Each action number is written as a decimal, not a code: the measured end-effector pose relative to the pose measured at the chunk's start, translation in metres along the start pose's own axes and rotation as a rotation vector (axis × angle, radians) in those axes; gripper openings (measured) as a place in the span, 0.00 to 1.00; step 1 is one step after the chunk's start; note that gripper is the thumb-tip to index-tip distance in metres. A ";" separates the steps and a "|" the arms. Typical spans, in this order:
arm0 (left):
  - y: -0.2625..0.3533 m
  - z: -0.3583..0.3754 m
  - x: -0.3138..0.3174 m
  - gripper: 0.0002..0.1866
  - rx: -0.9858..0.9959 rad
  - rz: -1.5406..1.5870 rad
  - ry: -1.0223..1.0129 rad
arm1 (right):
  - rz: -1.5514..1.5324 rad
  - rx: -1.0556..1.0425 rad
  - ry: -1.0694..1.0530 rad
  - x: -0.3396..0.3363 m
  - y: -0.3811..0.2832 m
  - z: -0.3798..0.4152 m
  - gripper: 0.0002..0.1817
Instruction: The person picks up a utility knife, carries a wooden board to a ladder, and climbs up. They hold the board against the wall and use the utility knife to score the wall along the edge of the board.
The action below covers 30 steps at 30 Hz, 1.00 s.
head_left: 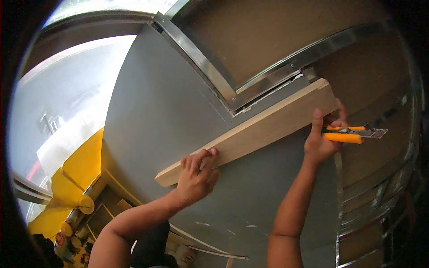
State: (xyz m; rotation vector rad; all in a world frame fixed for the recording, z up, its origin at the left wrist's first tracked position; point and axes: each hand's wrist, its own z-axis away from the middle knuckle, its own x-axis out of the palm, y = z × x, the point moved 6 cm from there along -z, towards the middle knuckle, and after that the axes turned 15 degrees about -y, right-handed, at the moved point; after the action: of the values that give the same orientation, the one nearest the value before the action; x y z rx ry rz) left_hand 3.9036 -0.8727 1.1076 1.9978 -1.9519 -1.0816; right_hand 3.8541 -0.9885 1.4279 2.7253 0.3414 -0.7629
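A long pale wooden board lies slantwise across a grey panel, its upper edge near the corner of a metal frame. My left hand rests at the board's lower left part, fingers bent over its face. At the board's right end, my right hand grips the wood, thumb on the near face and other fingers partly hidden behind. An orange utility knife is also held in my right hand, its blade out and pointing right.
Yellow machinery with a round knob stands at the lower left. Metal rails and brown panels run down the right side. Small pale scraps lie on the lower grey surface. A bright window is at the upper left.
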 end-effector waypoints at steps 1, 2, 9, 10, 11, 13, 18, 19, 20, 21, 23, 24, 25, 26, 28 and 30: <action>0.005 -0.002 -0.002 0.51 -0.022 0.151 -0.060 | -0.018 0.006 -0.003 0.000 0.003 0.001 0.23; 0.010 -0.005 -0.005 0.51 -0.046 0.301 -0.122 | -0.037 0.012 -0.007 0.000 0.003 0.002 0.23; 0.044 -0.016 -0.029 0.56 -0.056 0.187 -0.276 | 0.016 0.132 -0.059 -0.003 0.004 0.003 0.22; 0.043 -0.017 -0.025 0.57 -0.065 0.160 -0.255 | -0.033 0.121 -0.052 -0.003 0.007 0.003 0.22; 0.043 -0.018 -0.022 0.57 -0.074 0.132 -0.236 | -0.058 0.115 -0.044 -0.002 0.009 0.002 0.22; 0.044 -0.019 -0.016 0.58 -0.088 0.110 -0.236 | -0.048 0.051 -0.013 -0.002 0.002 -0.002 0.20; 0.047 -0.019 -0.014 0.59 -0.119 0.080 -0.197 | 0.084 0.101 0.081 -0.011 -0.016 0.007 0.16; 0.048 -0.019 -0.016 0.57 -0.131 0.082 -0.204 | -0.098 0.312 0.072 -0.015 -0.006 0.019 0.16; 0.048 -0.019 -0.017 0.56 -0.144 0.085 -0.211 | -0.282 0.522 0.060 -0.016 0.002 0.036 0.17; 0.047 -0.019 -0.016 0.56 -0.144 0.083 -0.215 | -0.370 0.620 0.040 -0.009 -0.013 0.048 0.17; 0.044 -0.019 -0.016 0.46 -0.141 0.180 -0.183 | -0.653 0.608 -0.110 0.017 -0.025 0.085 0.21; 0.043 -0.019 -0.019 0.46 -0.138 0.175 -0.188 | -0.667 0.603 -0.177 0.032 -0.039 0.101 0.21; 0.042 -0.020 -0.023 0.41 -0.124 0.206 -0.189 | -0.683 0.594 -0.246 0.049 -0.054 0.115 0.22; 0.041 -0.019 -0.026 0.38 -0.113 0.240 -0.189 | -0.724 0.596 -0.287 0.063 -0.061 0.134 0.22; 0.035 -0.018 -0.024 0.37 -0.098 0.285 -0.179 | -0.763 0.626 -0.375 0.076 -0.058 0.170 0.24; 0.029 -0.017 -0.022 0.37 -0.079 0.330 -0.178 | -0.400 0.598 -0.483 0.080 -0.061 0.192 0.22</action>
State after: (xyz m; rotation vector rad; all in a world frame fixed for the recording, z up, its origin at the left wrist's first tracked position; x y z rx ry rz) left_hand 3.8924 -0.8631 1.1448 1.5132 -2.1864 -1.2590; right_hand 3.8131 -0.9847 1.2152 2.8738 0.6348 -1.8473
